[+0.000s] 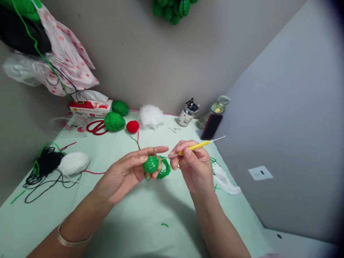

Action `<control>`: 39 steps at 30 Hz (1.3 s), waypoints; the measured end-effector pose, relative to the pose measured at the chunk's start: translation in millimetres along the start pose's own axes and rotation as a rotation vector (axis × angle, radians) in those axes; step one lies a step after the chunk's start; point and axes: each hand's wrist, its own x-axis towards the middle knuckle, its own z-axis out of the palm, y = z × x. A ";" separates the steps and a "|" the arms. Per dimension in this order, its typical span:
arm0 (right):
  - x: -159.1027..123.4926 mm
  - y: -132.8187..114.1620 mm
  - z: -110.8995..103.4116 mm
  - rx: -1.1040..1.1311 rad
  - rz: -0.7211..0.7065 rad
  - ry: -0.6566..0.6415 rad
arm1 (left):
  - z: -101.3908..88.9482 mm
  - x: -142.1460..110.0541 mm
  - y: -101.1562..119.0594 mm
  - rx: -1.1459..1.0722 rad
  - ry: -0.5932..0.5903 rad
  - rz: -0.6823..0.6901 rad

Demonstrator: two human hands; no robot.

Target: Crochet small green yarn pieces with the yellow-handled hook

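Observation:
My left hand [126, 173] pinches a small round green crochet piece [151, 164] between thumb and fingers, above the pale green table [150, 222]. A loop of green yarn [165, 169] hangs from the piece on its right side. My right hand [193, 163] is closed round a crochet hook with a yellow handle [194, 147], and the hook's metal tip reaches the green piece. Both hands hover over the middle of the table.
At the back lie two green yarn balls [115, 121], a red ball [132, 126], white stuffing [151, 116], red scissors [95, 127], a tissue box [90, 106], a jar [186, 114], a phone [211, 126] and a bottle [219, 107]. White yarn [73, 163] and black yarn [47, 163] sit left.

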 end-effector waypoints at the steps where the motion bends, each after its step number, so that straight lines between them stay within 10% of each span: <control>1: 0.0 0.3 0.9 0.003 0.013 0.006 | -0.3 0.2 -0.5 -0.004 -0.017 -0.001; 16: -10.5 9.7 7.9 -0.537 -0.445 -0.060 | 0.0 -3.4 -10.4 0.359 0.125 0.122; 27: -2.3 12.3 2.8 -0.055 -0.079 -0.055 | 8.5 -12.2 -4.9 0.481 0.205 0.238; 39: -3.0 4.7 -6.7 -0.177 -0.109 -0.157 | 9.8 -14.3 0.9 0.614 0.247 0.267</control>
